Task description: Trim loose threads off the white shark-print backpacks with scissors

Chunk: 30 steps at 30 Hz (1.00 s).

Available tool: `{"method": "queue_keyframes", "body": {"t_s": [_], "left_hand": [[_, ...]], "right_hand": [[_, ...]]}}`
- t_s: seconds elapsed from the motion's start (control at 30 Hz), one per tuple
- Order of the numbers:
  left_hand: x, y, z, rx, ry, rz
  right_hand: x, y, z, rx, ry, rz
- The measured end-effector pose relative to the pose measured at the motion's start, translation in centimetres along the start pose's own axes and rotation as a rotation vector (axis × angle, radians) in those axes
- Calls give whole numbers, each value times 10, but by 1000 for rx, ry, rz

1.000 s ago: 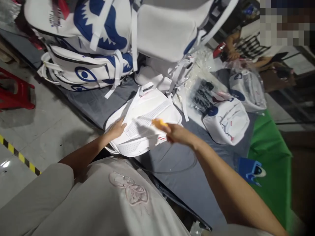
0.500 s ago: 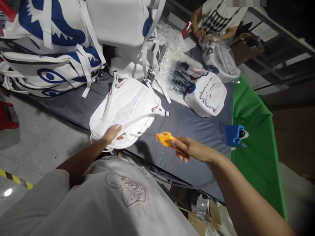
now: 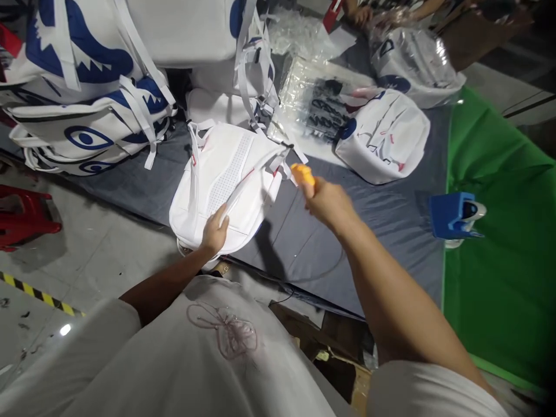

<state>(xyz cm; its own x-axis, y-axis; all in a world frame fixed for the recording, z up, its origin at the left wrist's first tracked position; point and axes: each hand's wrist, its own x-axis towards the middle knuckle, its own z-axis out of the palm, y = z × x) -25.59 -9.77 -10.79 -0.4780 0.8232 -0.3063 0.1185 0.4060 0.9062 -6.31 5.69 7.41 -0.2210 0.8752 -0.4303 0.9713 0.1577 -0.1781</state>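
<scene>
A white backpack [image 3: 226,179] lies back-up near the front edge of the surface [image 3: 382,214], which is covered in smooth grey-blue cloth. Its back panel is padded, with a band of perforated mesh running down the middle and thin red trim at the seams. The left hand [image 3: 215,231] presses on the bag's lower end, fingers curled over a flat white strap [image 3: 249,182] that stretches tight from there toward the bag's right side.

The right hand [image 3: 328,202] is raised just beside the bag's right edge, fingers closed around a small orange plastic tool [image 3: 303,174] with a rounded body; its tip is close to the end of the strap, though whether they touch cannot be told.

Along the back edge of the surface stands a pile of white bags [image 3: 87,104] printed with blue eye and jagged tooth shapes, their webbing straps hanging loose. To the right lies a rounded white pouch [image 3: 384,136] with red and blue marks, partly on a crinkled clear plastic sleeve [image 3: 317,101] with dark lettering. Another bag wrapped in glossy plastic [image 3: 412,61] sits at the far corner, where another person's hand [image 3: 360,13] shows. A blue box-shaped plastic holder [image 3: 452,215] stands where the grey cloth meets a bright green cloth [image 3: 499,260]. A red plastic stool [image 3: 26,217] stands on the pale concrete floor [image 3: 108,255] to the left.
</scene>
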Motion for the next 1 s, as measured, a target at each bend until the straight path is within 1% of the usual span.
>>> {"method": "queue_keyframes", "body": {"t_s": [0.03, 0.07, 0.1, 0.13, 0.17, 0.23, 0.27, 0.3, 0.37, 0.4, 0.43, 0.47, 0.5, 0.53, 0.57, 0.6, 0.63, 0.67, 0.7, 0.73, 0.77, 0.8, 0.9, 0.97, 1.0], "left_hand": [[-1, 2, 1, 149, -2, 57], [-1, 3, 2, 310, -9, 103], [-2, 4, 4, 459, -26, 137], [-2, 6, 6, 572, -58, 153], [-3, 7, 9, 661, -100, 170], [-3, 10, 12, 777, -167, 197], [-3, 12, 12, 799, -194, 195], [-2, 14, 9, 800, -225, 186], [1, 18, -7, 743, -304, 207], [4, 19, -20, 680, -339, 258], [7, 19, -37, 590, -345, 330], [11, 18, -57, 478, -305, 399], [16, 16, -78, 351, -219, 434], [21, 13, -99, 218, -110, 403], [28, 9, -118, 87, -7, 285], [35, 4, -135, -49, 64, 88], [43, 0, -148, -178, 92, -144], [51, -3, -157, -284, 77, -360], [60, -6, -162, -373, 33, -538], [68, -7, -164, -455, -14, -666], [75, -8, -162, -527, -52, -743], [80, -7, -159, -581, -72, -788], [88, -8, -147, -703, -48, -852], [89, -10, -144, -767, -43, -862], [88, -12, -144, -802, -53, -874]], "right_hand": [[-3, -1, 2, -45, 88, 35], [-6, -3, 5, -84, 111, 50], [-11, -6, 7, -115, 87, 50], [-16, -10, 9, -140, 53, 51], [-21, -15, 10, -162, 50, 65], [-28, -29, 11, -191, 102, 128], [-32, -36, 11, -191, 74, 160], [-35, -43, 12, -177, -16, 178], [-48, -50, 20, -120, -268, 164], [-58, -50, 28, -90, -342, 157], [-70, -49, 38, -67, -354, 155], [-83, -46, 50, -59, -307, 165], [-98, -43, 63, -68, -253, 188], [-112, -41, 78, -80, -226, 196], [-125, -41, 94, -93, -221, 201], [-136, -43, 110, -104, -230, 204], [-145, -48, 125, -112, -238, 207], [-152, -54, 140, -124, -236, 220], [-156, -61, 155, -140, -220, 239], [-157, -68, 169, -160, -196, 261], [-158, -75, 183, -181, -168, 278], [-157, -80, 196, -203, -140, 288], [-154, -86, 228, -243, -84, 295], [-155, -85, 240, -210, -77, 274], [-156, -85, 243, -178, -80, 263]]}}
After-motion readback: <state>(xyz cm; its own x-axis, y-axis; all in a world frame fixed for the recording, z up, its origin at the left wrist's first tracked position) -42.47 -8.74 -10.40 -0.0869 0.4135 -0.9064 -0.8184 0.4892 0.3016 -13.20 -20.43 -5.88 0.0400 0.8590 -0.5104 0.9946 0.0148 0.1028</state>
